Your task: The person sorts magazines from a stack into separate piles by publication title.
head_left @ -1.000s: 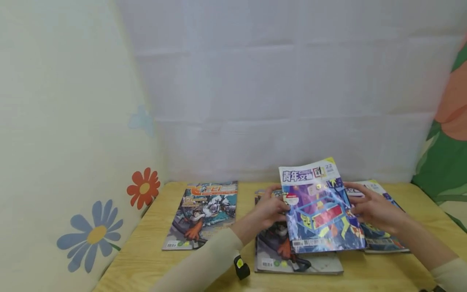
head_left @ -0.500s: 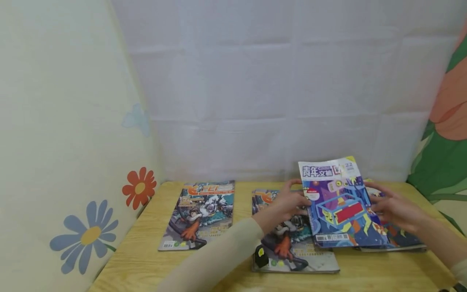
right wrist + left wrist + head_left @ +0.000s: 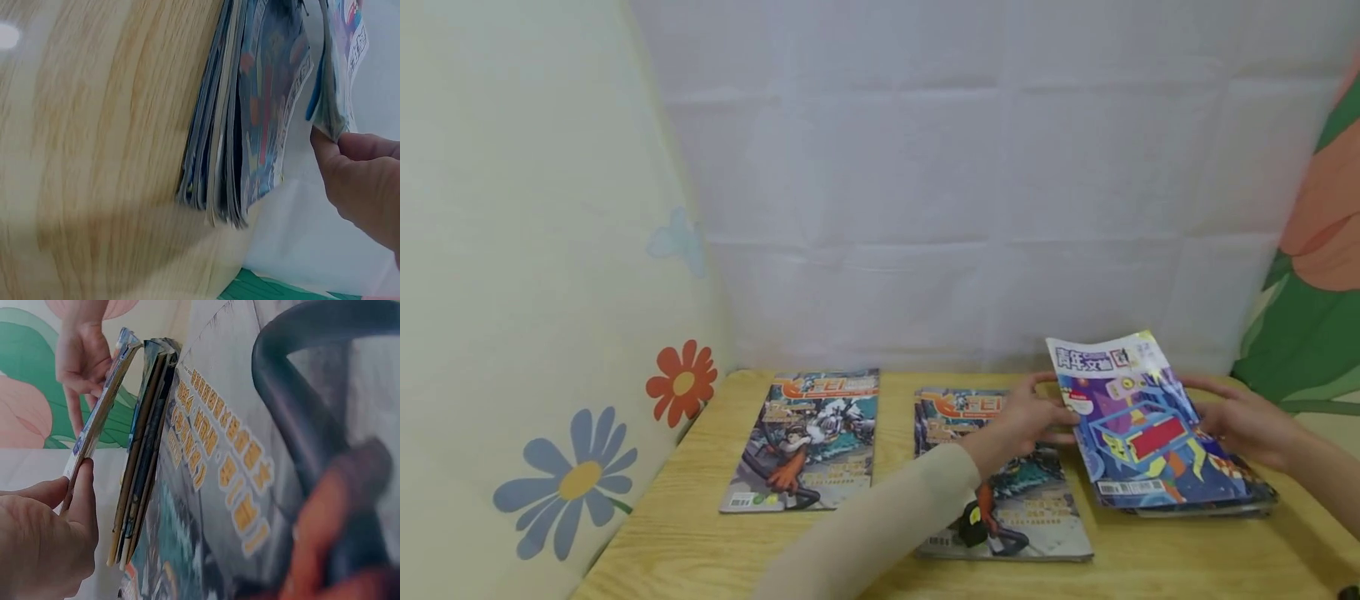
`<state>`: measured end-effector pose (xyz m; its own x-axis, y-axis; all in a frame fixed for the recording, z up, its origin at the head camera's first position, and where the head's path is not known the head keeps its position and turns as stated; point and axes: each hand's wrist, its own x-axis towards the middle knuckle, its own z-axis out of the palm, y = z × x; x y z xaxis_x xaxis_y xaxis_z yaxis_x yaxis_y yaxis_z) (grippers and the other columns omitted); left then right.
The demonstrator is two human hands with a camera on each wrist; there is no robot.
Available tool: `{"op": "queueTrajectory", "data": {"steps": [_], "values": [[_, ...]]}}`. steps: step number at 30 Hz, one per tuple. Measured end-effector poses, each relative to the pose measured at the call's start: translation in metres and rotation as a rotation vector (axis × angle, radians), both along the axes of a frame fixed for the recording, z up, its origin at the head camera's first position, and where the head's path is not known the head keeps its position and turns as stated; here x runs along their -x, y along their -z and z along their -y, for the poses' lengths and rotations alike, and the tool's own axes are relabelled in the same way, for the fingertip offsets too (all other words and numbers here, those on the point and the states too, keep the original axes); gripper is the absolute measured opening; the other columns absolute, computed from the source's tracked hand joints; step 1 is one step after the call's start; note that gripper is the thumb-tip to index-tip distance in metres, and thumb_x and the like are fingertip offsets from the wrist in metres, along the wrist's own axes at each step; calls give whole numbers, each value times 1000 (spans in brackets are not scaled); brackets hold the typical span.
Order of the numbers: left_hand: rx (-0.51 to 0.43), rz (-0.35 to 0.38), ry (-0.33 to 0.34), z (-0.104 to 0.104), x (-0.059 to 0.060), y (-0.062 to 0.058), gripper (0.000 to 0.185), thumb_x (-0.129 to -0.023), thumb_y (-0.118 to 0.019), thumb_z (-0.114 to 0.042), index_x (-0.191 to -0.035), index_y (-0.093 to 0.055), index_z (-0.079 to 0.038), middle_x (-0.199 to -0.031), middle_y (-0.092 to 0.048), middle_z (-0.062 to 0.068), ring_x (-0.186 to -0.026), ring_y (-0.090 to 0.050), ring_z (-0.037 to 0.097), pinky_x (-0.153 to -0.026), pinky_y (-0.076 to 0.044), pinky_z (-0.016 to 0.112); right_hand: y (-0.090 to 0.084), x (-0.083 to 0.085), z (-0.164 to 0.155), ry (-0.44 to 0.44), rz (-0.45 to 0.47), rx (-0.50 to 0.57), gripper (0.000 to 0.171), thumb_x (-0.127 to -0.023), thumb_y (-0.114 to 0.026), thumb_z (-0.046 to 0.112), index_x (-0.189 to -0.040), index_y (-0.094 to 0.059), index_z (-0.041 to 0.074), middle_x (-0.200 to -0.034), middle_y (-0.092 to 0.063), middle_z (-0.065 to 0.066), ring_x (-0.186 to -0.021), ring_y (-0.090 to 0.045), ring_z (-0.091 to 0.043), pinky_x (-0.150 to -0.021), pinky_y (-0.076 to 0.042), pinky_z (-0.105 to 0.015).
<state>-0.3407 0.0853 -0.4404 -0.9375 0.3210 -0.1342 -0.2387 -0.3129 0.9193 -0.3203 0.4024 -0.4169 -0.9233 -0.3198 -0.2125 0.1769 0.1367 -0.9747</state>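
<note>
While the left hand point(image 3: 1028, 415) pinches the purple magazine point(image 3: 1138, 429) at 9 o'clock, the right hand point(image 3: 1246, 419) seemingly grips its 3 o'clock edge above the stack point(image 3: 1240, 500).

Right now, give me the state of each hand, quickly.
Left hand: grips the left edge of the purple magazine, thumb and fingers pinching it.
Right hand: grips the same magazine's right edge, above the stack.
</note>
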Motion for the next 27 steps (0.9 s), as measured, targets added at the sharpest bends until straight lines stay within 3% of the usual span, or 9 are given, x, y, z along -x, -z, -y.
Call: {"op": "queueTrajectory", "data": {"steps": [2, 4, 13, 19, 27], "values": [[-8, 5, -16, -6, 1, 1, 73, -78, -69, 26, -138, -54, -13, -96, -69, 20, -83, -72, 41, -63, -62, 44, -3, 1, -1, 21, -5, -69, 77, -92, -52, -10, -160, -26, 11, -119, -64, -8, -99, -66, -29, -81, -57, -49], [-17, 7, -35, -11, 1, 3, 72, -77, -68, 27, -137, -56, -12, -92, -69, 22, -81, -72, 43, -61, -62, 43, -6, 1, -1, 47, -9, -137, 78, -92, -51, -9, -159, -10, -4, -117, -64, -10, -96, -66, -27, -80, -57, -47], [-5, 39, -129, -39, -3, 9, 77, -74, -66, 31, -138, -60, -11, -86, -68, 23, -79, -72, 46, -62, -62, 44, -9, 6, -6, 81, -37, -335, 73, -96, -46, -3, -157, -6, -8, -104, -66, -11, -87, -63, -25, -72, -57, -46], [75, 61, -208, -50, -5, 7, 76, -73, -67, 31, -136, -62, -11, -84, -68, 22, -73, -72, 45, -62, -62, 45, -6, 10, -9, 85, -38, -370, 74, -93, -43, -5, -156, -7, -10, -99, -64, -11, -86, -61, -25, -70, -56, -45], [94, 73, -203, -52, -7, 6, 70, -79, -69, 25, -138, -61, -11, -81, -69, 19, -73, -72, 39, -64, -62, 45, -5, 10, -8, 83, -42, -408, 71, -90, -46, -5, -152, -15, -18, -106, -66, -16, -87, -63, -27, -71, -56, -46]]}}
